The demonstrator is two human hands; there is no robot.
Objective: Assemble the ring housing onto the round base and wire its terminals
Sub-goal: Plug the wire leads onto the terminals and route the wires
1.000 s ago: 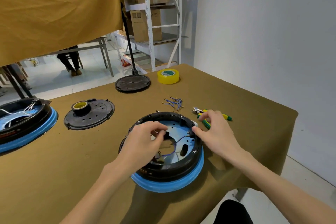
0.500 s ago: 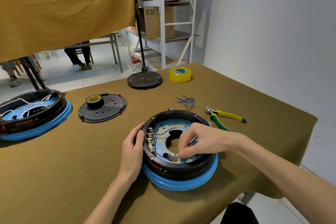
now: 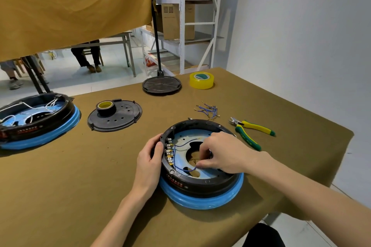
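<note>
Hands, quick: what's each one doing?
Left hand: grips the ring housing at its left rim.
Right hand: pinches a blue wire inside it.

Black ring housing (image 3: 200, 183), blue round base (image 3: 202, 199), olive tablecloth (image 3: 60, 186)

The scene was bright and evenly lit, with soft daylight-like light on the white wall (image 3: 301, 36) and the floor (image 3: 66, 78) beyond the cloth (image 3: 70, 6). Shadows were soft: a dim one lay under the blue base (image 3: 200, 201) toward the near edge of the surface (image 3: 60, 186), and a fainter one beside the left forearm (image 3: 128, 212). A mild sheen showed on the tape roll (image 3: 201, 80). Focus was sharp at centre; the shelf posts (image 3: 181, 18) bowed from wide-angle distortion, and the arms stretched toward the lower corners.
</note>
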